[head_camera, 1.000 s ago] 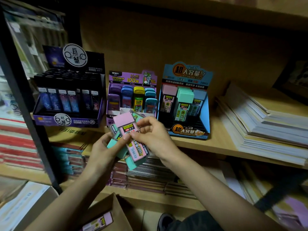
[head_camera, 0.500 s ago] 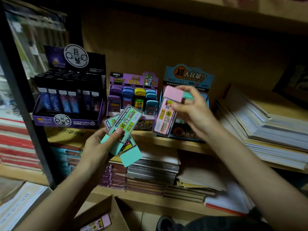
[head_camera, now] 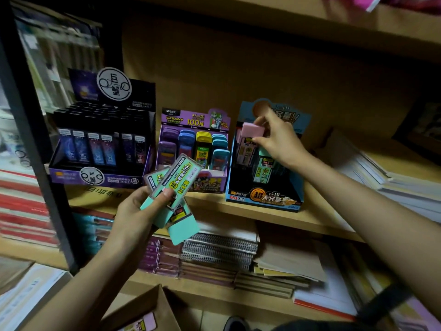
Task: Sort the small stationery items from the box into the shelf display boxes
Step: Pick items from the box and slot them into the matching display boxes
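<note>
While the pink-capped case (head_camera: 252,132) is only pinched by its cap, it hangs close to upright over the far left corner of the blue display box (head_camera: 262,199), its clear body pointing down into the dark well beside a mint-capped case (head_camera: 264,170) that stands there. Whether its lower end has reached the floor of the box is hidden.

To do this step well, I judge the case should go straight down along the left wall, label facing near, and be let go only once it stands without leaning on its mint neighbour. A tilt could knock that neighbour over.

The right hand (head_camera: 279,142) reaches in from the right with the forearm stretched across the shelf (head_camera: 317,223). Its thumb and fingertips are closed on the pink cap, the wrist bent slightly down.

The left hand (head_camera: 140,211) waits near and to the left, in front of the purple display box (head_camera: 210,185). It grips a fan of mint-capped cases (head_camera: 176,185), the thumb pressed across the top one, caps pointing near.

Further left stands a black display box (head_camera: 71,177) of dark cases. Below the shelf lie spiral notebooks (head_camera: 219,249), and nearest of all the open cardboard box (head_camera: 143,304) shows one more pink case.
</note>
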A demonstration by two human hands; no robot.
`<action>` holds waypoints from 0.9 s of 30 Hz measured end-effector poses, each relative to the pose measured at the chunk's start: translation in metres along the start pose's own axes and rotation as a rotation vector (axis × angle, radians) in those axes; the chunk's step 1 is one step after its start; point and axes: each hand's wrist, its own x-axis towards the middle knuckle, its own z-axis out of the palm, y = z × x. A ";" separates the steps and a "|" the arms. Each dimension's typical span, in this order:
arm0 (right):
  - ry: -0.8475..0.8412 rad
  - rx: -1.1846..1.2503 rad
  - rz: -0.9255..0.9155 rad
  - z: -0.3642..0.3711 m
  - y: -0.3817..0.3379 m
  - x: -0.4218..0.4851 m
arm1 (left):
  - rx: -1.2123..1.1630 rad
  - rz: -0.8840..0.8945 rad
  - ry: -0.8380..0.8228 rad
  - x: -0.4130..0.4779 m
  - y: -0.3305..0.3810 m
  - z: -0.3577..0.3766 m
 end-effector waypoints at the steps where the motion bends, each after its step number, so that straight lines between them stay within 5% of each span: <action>1: -0.019 -0.006 0.006 0.002 0.002 0.001 | 0.007 0.002 0.004 -0.001 0.000 0.000; 9: -0.110 0.078 0.052 0.006 0.006 0.007 | 0.018 0.011 0.020 -0.003 0.001 0.004; 17: 0.055 -0.347 -0.105 0.025 0.017 -0.001 | -0.047 -0.005 0.015 0.000 -0.001 0.004; 24: -0.062 -0.332 -0.038 0.013 -0.003 -0.005 | -0.043 -0.030 -0.015 0.001 -0.004 0.008; 27: -0.078 -0.091 -0.065 0.014 -0.028 -0.033 | -0.017 -0.025 -0.038 -0.001 -0.004 0.011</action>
